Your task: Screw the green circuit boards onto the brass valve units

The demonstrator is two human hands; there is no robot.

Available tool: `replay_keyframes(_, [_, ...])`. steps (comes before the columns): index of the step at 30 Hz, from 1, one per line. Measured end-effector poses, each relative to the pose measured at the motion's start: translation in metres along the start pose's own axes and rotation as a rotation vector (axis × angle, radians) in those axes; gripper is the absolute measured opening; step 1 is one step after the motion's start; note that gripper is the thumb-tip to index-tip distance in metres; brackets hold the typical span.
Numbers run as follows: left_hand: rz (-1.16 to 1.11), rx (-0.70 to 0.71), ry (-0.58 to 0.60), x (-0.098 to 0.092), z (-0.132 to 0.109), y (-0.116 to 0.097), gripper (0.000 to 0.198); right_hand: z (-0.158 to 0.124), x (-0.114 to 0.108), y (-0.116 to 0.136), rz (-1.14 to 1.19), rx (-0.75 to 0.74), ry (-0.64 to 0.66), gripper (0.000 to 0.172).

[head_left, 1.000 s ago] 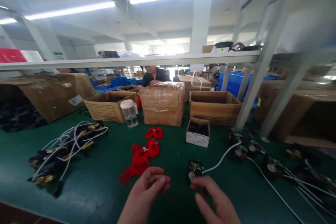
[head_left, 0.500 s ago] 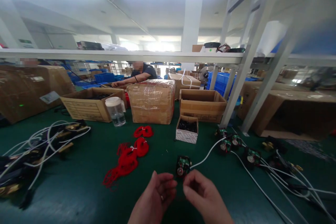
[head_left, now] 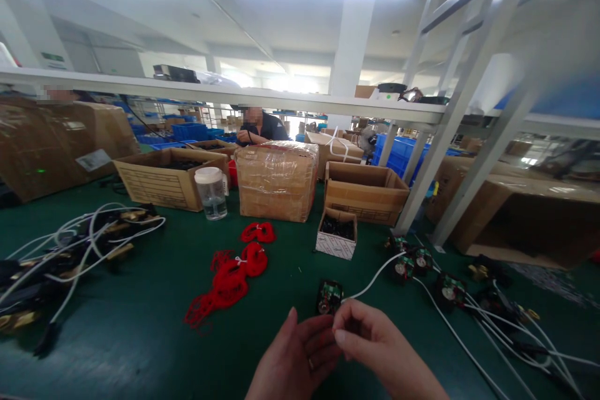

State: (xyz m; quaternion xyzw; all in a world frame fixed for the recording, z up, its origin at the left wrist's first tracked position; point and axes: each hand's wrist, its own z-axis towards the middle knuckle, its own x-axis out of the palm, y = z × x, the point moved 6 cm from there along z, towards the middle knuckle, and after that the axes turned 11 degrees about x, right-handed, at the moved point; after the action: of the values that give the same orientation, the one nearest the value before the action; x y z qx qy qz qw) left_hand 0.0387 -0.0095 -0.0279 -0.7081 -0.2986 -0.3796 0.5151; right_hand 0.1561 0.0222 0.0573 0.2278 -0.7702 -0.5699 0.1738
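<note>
On my left hand (head_left: 293,350) sits a ring (head_left: 310,363) of shiny metal. Just past my fingers, the circuit module (head_left: 330,292) pairs a green board with a dark plastic-looking casing and a gleaming metallic disc. Its white cable (head_left: 377,275) looks smooth and plastic-sheathed. The green tabletop (head_left: 154,331) is smooth, with a soft sheen. I see the red wire bundles (head_left: 229,284) as thin, stringy strands, and gold-toned metal fittings (head_left: 120,251) to my left. Glossy clear film covers the brown cardboard box (head_left: 276,184); the open carton (head_left: 368,205) is matt cardboard. The jug (head_left: 214,203) looks like clear, shiny plastic, and the frame post (head_left: 435,144) like smooth pale metal.
</note>
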Motion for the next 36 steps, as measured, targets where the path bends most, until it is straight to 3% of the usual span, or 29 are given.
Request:
replay_keyframes(3, [-0.020, -0.011, 0.051, 0.007, -0.005, 0.004, 0.069, -0.001, 0.004, -0.007, 0.119, 0.036, 0.073, 0.032])
replay_keyframes(5, [-0.065, -0.054, 0.097, 0.011, -0.008, 0.010, 0.068, -0.001, 0.004, -0.011, 0.064, 0.050, 0.065, 0.027])
replay_keyframes(9, [-0.151, -0.115, 0.179, 0.013, -0.010, 0.019, 0.069, -0.003, -0.013, -0.013, -0.364, -0.038, -0.236, 0.006])
replay_keyframes(11, [-0.184, -0.119, 0.192, 0.012, -0.009, 0.020, 0.070, -0.005, -0.022, -0.011, -0.508, -0.101, -0.355, 0.010])
replay_keyframes(13, [-0.218, -0.106, 0.193, 0.011, -0.008, 0.018, 0.070, -0.008, -0.028, -0.013, -0.541, -0.127, -0.396, 0.014])
replay_keyframes(19, [-0.273, -0.133, 0.260, 0.020, -0.011, 0.011, 0.071, -0.008, -0.038, -0.026, -0.502, -0.128, -0.412, 0.017])
replay_keyframes(24, [-0.242, -0.110, 0.238, 0.016, -0.011, 0.010, 0.069, -0.006, -0.047, -0.038, -0.415, -0.098, -0.417, 0.018])
replay_keyframes(31, [-0.133, -0.132, 0.208, 0.017, -0.010, 0.006, 0.068, -0.007, -0.042, -0.031, -0.368, -0.120, -0.315, 0.012])
replay_keyframes(36, [-0.063, -0.127, 0.188, 0.013, -0.003, 0.004, 0.071, -0.005, -0.039, -0.029, -0.413, -0.189, -0.333, 0.008])
